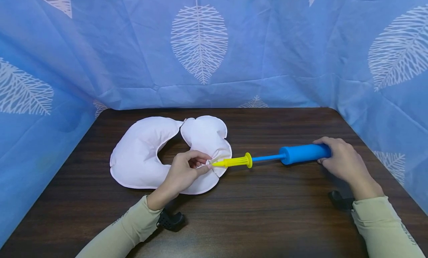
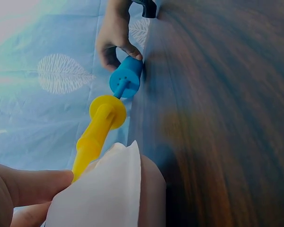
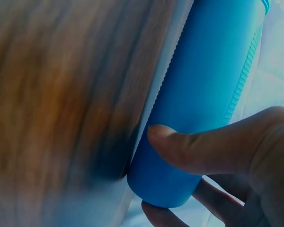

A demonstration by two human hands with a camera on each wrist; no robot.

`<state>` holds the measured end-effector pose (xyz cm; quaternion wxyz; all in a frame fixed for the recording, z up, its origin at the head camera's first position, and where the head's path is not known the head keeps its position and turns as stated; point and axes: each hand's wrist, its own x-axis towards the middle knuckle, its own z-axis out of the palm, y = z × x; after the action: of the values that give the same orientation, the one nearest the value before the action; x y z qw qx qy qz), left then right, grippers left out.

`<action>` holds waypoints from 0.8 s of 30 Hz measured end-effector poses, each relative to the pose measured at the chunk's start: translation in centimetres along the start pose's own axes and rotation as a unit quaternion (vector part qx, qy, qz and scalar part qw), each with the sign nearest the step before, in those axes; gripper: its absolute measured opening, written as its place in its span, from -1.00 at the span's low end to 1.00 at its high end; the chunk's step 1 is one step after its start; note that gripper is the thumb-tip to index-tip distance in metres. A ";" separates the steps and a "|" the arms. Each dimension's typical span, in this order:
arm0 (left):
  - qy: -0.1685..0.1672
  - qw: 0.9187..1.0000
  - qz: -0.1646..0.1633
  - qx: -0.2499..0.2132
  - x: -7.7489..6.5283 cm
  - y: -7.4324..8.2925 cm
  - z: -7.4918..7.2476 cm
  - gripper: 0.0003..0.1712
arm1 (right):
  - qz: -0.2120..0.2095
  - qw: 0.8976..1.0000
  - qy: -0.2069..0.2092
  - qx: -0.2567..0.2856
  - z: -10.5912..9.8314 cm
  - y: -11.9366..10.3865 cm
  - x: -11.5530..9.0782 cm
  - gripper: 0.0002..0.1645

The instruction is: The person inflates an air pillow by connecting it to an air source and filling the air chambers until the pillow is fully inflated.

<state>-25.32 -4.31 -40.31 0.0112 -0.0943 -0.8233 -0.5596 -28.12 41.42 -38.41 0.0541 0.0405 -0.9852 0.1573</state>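
Note:
A white inflatable neck pillow (image 1: 140, 154) lies puffed up on the table, creased on its right arm. From that crease a hand air pump (image 1: 304, 154) stretches to the right, its blue rod drawn out between the blue barrel and the yellow nozzle end (image 2: 95, 131). My left hand (image 1: 187, 170) pinches the pillow where the yellow tip meets it; the tip's very end is hidden by the thumb and cloth. My right hand (image 1: 344, 161) grips the far end of the barrel, with the thumb (image 3: 180, 146) across its side and fingers round the back.
The dark wood table (image 1: 267, 221) runs back to a blue curtain (image 1: 267, 46) with white leaf prints, which also hangs at both sides. Black wrist mounts (image 1: 172, 221) sit under both wrists, close over the table.

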 end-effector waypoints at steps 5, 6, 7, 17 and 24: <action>0.004 1.000 -0.002 0.009 0.0 -0.1 0.0 -0.76 | -0.013 1.000 0.004 0.004 0.2 -0.8 0.0 -0.39; 0.004 1.000 -0.003 0.009 0.0 -0.1 0.0 -0.76 | -0.016 1.000 0.004 0.006 0.3 -1.1 0.0 -0.39; 0.004 1.000 -0.004 0.010 0.0 -0.1 0.0 -0.76 | -0.020 1.000 0.004 0.009 0.4 -1.4 0.0 -0.39; 0.007 1.000 0.004 0.014 -0.2 0.0 0.0 -0.76 | -0.091 0.995 -0.014 0.034 1.8 -6.5 -0.4 -0.39; 0.004 1.000 0.003 0.013 -0.1 0.1 0.0 -0.77 | -0.119 0.992 -0.009 0.029 2.3 -8.3 -1.0 -0.37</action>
<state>-25.15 -4.24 -40.21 0.0172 -0.0944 -0.8301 -0.5492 -26.51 32.92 -38.22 0.0626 0.1606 -0.9689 0.1778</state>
